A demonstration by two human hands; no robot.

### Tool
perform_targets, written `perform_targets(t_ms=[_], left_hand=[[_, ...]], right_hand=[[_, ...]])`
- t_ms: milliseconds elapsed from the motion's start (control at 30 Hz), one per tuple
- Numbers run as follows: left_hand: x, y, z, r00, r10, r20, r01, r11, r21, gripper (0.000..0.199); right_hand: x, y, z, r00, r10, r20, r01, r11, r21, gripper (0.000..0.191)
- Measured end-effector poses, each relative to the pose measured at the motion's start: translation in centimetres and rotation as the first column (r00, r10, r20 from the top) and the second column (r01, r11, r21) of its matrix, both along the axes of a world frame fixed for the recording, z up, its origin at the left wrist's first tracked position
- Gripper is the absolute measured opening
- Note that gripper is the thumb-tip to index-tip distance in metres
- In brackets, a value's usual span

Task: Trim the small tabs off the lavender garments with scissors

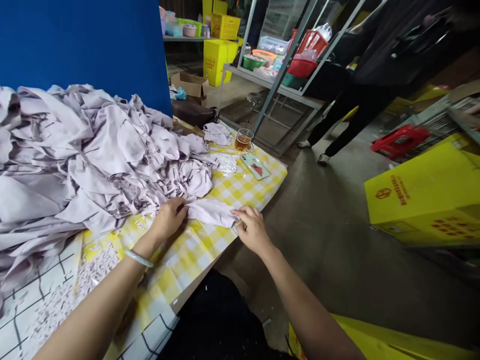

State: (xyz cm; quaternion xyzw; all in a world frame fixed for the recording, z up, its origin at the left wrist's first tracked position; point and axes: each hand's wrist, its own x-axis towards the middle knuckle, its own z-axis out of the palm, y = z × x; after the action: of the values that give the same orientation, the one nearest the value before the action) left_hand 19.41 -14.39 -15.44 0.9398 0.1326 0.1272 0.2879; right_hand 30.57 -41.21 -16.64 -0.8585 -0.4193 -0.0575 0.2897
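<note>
A pale lilac fabric piece [212, 212] lies stretched across the checked tablecloth between my hands. At its left end my left hand [169, 218] is closed on the cloth, its fingertips partly hidden. My right hand [252, 226] pinches the right end near the table's edge, thumb and forefinger together. Just beyond my left hand rises a large heap of the same lilac fabric [108, 135], crumpled and layered. Small lilac scraps [90, 270] are scattered on the cloth to the left of my left forearm.
On the yellow checked tablecloth [232, 192] lie a phone [255, 166] and a glass mug of amber drink [243, 141]. A blue panel [82, 45] stands behind the heap. Yellow boxes [423, 195] and a red stool [400, 142] are at right; a person [375, 60] stands beyond.
</note>
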Motion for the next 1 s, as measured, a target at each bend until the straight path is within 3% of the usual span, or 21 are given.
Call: perform_targets(t_ms=[67, 167, 267, 333, 533, 667, 833, 1000], left_hand=[[0.1, 0.0, 0.0, 1.0, 0.011, -0.005, -0.011, 1.0, -0.002, 0.025], [-0.1, -0.1, 0.2, 1.0, -0.004, -0.028, 0.004, 1.0, 0.01, 0.029], [-0.5, -0.2, 0.7, 0.995, -0.074, -0.069, 0.077, 0.997, 0.033, 0.049], [-0.8, -0.3, 1.1, 0.991, -0.107, -0.085, 0.112, 0.992, 0.057, 0.056], [-0.6, -1.2, 2.1, 0.993, -0.118, -0.027, 0.12, 0.988, 0.1, 0.016], [0.4, -1.6, 2.9, 0.994, -0.102, 0.044, 0.102, 0.995, -0.001, 0.023], [2.8, -1.3, 4.7, 0.998, -0.043, 0.039, 0.05, 0.981, -0.188, 0.035], [4.4, 0.1, 7.5, 0.955, -0.288, -0.07, 0.258, 0.925, -0.278, 0.038]], right_hand=[[-0.5, -0.3, 0.1, 1.0, -0.007, 0.011, 0.007, 1.0, 0.008, 0.051], [-1.6, -0.1, 0.0, 0.999, 0.03, -0.013, -0.029, 0.999, 0.044, 0.035], [-1.5, 0.5, -0.4, 0.998, -0.001, -0.063, 0.01, 0.99, 0.138, 0.017], [-0.9, 0.7, -0.8, 0.996, -0.023, -0.089, 0.04, 0.98, 0.193, 0.016], [0.1, 0.3, -1.0, 0.978, -0.023, -0.208, 0.087, 0.949, 0.302, 0.017], [0.4, 0.5, -0.8, 0.938, -0.042, -0.343, 0.169, 0.923, 0.346, 0.028], [3.2, 2.6, 0.4, 0.87, -0.011, -0.492, 0.209, 0.913, 0.35, 0.043], [5.8, 4.3, 3.2, 0.874, 0.059, -0.482, 0.093, 0.954, 0.285, 0.031]])
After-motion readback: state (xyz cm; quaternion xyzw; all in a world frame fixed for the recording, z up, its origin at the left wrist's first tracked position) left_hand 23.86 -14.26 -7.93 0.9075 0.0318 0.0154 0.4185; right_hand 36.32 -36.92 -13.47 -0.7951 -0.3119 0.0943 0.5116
